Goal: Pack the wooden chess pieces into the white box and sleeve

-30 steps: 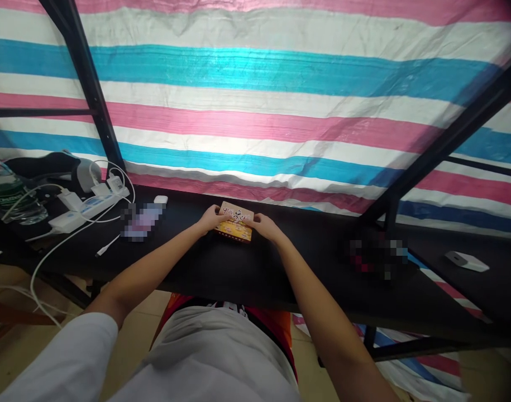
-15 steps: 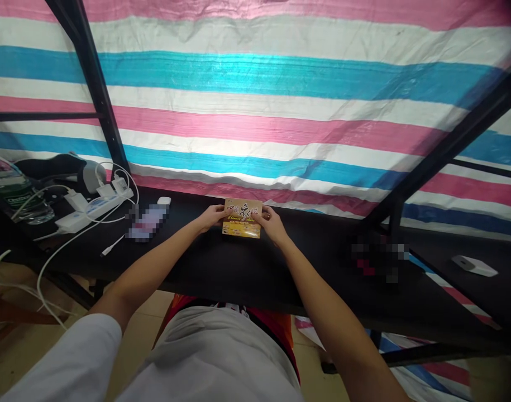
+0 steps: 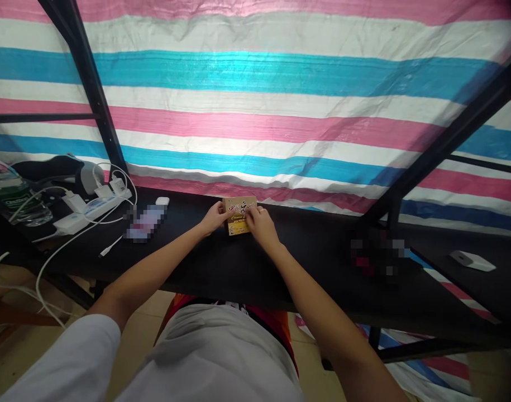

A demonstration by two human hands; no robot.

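Over the middle of the black desk (image 3: 221, 262) is a small brown and yellow Chinese chess box (image 3: 238, 224), its printed face toward me. My left hand (image 3: 215, 216) grips its left edge, thumb on the front. My right hand (image 3: 261, 224) is closed at the box's right side, with fingers across the front that cover part of the lettering. A narrow dark side of the box shows at its left. I cannot tell whether the box rests on the desk or is held just above it.
Left on the desk lie a phone (image 3: 146, 223), a white charging case (image 3: 162, 201), a cable end (image 3: 110, 245), a power strip (image 3: 91, 211) with plugs and a water bottle (image 3: 23, 198). A white box-shaped thing (image 3: 473, 261) lies far right. Striped sheeting (image 3: 255, 100) hangs behind.
The box has turned slightly, so its left side now shows. My right hand has moved left, its fingers reaching further over the front.
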